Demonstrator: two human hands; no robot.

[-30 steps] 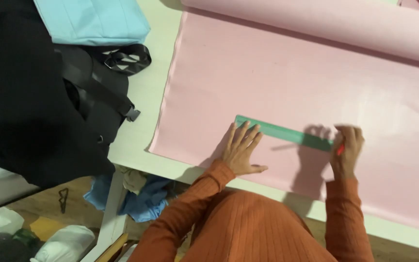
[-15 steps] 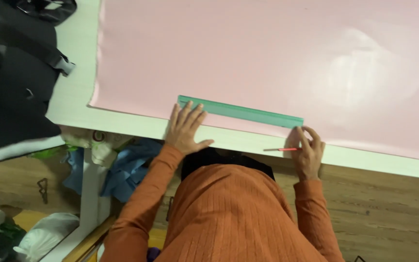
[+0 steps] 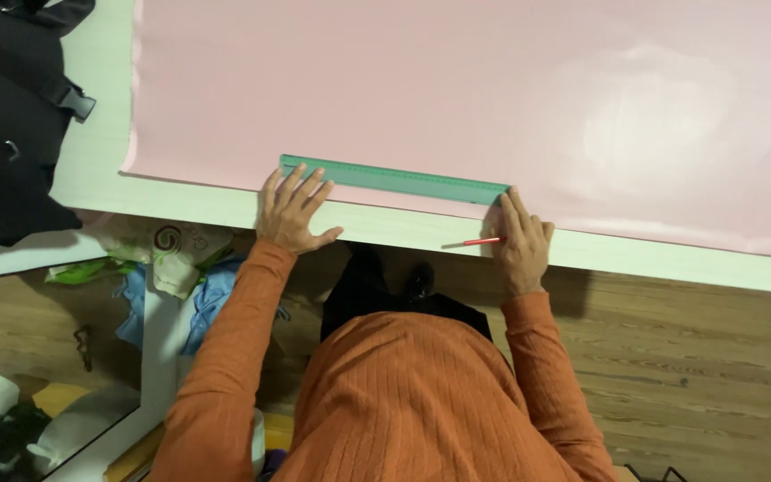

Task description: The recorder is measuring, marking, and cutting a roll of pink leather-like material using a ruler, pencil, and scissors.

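Note:
A long green ruler (image 3: 394, 178) lies near the front edge of a large pink sheet (image 3: 457, 98) spread over a white table (image 3: 225, 207). My left hand (image 3: 290, 212) presses flat on the ruler's left end, fingers spread. My right hand (image 3: 518, 241) rests at the ruler's right end with fingertips touching it, and it holds a red pencil (image 3: 473, 242) that points left along the table edge. Orange sleeves cover both arms.
A black bag (image 3: 11, 125) with straps sits at the table's left end. Plastic bags and blue cloth (image 3: 171, 277) are piled under the table on the left. Wooden floor (image 3: 698, 357) shows below the table's front edge.
The ruler and both hands have come from farther in on the sheet to its front edge. The view has shifted, so the table edge and floor now show.

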